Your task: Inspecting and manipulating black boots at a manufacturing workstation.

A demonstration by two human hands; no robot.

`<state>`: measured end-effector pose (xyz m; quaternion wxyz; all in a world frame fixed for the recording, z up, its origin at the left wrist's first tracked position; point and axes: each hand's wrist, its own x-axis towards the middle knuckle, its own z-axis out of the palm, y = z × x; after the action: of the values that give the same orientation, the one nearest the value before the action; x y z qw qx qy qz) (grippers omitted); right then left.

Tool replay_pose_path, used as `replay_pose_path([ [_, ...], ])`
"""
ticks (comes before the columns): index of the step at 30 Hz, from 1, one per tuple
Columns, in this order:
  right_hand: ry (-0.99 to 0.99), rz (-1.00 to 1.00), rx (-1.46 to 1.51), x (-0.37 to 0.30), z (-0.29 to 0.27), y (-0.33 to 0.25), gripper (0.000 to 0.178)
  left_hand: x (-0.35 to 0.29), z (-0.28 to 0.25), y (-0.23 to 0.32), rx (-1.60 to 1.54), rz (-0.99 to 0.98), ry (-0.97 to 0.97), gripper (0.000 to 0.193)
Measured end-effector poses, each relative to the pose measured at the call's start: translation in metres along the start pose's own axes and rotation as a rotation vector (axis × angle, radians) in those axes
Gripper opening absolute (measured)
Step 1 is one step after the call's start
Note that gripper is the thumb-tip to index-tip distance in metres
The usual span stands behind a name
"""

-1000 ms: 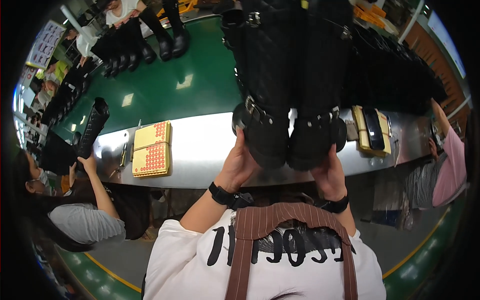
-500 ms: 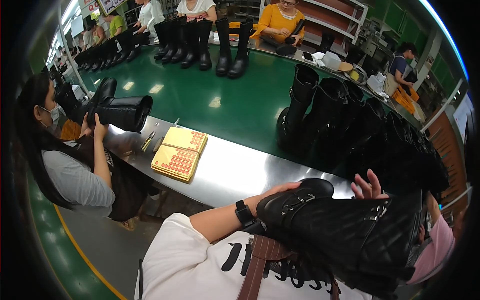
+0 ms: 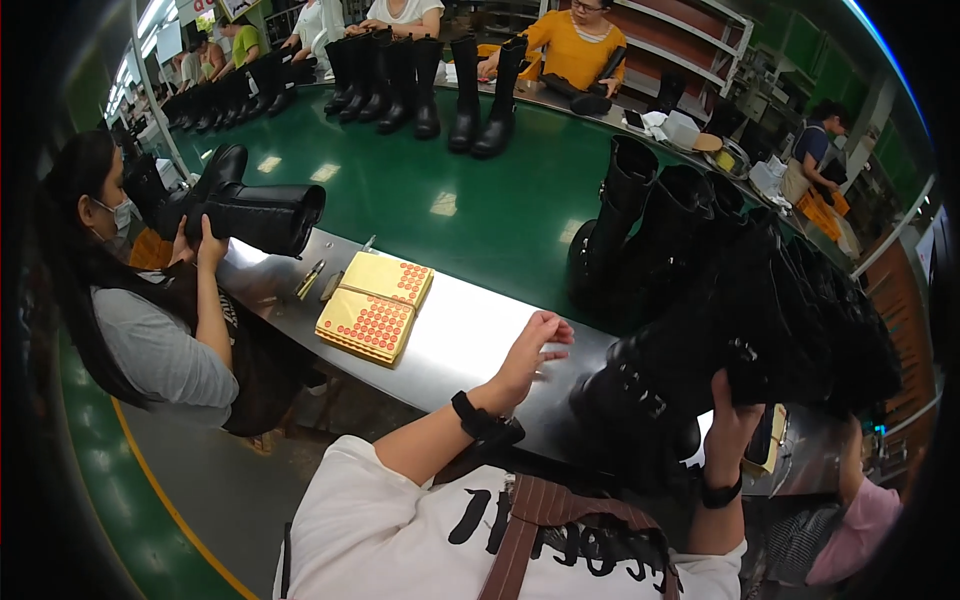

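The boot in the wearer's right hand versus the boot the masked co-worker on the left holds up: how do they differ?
The wearer's boot is gripped by the right hand alone, low over the steel bench; the left hand is open and off it. The co-worker's boot is raised to face level, lying sideways with its shaft opening facing right. The wearer's boot shows buckled straps; none show on the co-worker's. Both are tall and black.

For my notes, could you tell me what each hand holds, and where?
The right hand grips the black buckled leather boot from beneath, along its shaft; the left hand holds nothing.
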<state>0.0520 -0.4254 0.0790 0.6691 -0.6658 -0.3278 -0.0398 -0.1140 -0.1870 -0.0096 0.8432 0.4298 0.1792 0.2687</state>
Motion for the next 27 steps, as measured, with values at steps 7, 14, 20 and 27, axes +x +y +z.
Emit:
replay_pose_path([
  [7,-0.151,-0.034,-0.326,-0.001,0.044,-0.021,0.024,-0.055,0.066,0.017,1.062,0.893,-0.47,0.034],
  [14,-0.482,-0.063,-0.366,-0.014,0.053,-0.05,0.042,-0.057,0.086,0.003,1.252,0.699,-0.259,0.061],
  [20,-0.777,-0.204,-0.282,-0.027,0.075,-0.067,0.093,-0.064,0.086,0.022,1.077,0.347,0.094,0.08],
  [27,-0.873,-0.209,-0.251,-0.029,0.088,-0.067,0.081,-0.055,0.052,0.057,0.869,0.155,0.162,0.038],
])
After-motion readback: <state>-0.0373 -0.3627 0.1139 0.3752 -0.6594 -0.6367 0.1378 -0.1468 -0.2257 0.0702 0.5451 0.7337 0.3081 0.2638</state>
